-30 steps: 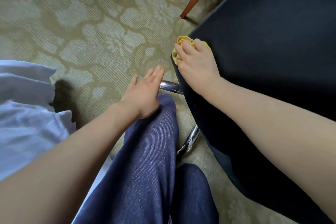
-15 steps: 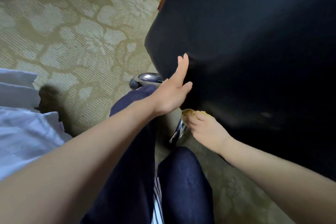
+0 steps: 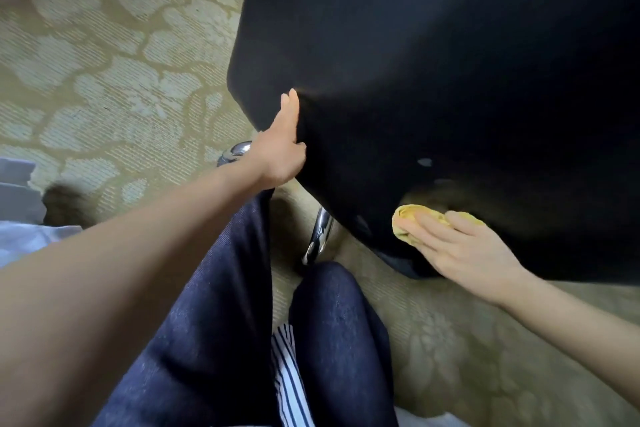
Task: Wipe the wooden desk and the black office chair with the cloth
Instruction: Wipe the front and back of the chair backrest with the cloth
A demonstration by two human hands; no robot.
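The black office chair (image 3: 433,73) fills the upper right of the view, its dark padded surface facing me. My left hand (image 3: 282,146) lies flat against the chair's left edge, fingers straight and pointing up. My right hand (image 3: 464,250) presses a bunched yellow cloth (image 3: 408,224) against the chair's lower part, fingers extended over the cloth. The wooden desk is out of view.
Chrome legs of the chair base (image 3: 320,236) show under the seat, one tip (image 3: 235,151) by my left wrist. My legs in dark jeans (image 3: 225,322) stand close to the chair. Patterned beige carpet (image 3: 104,62) covers the floor. White fabric (image 3: 20,236) lies at far left.
My right hand slid the cloth down from the chair's upper left edge to its lower part and rightward. My left hand rose from my thigh and now rests flat on the chair's edge.
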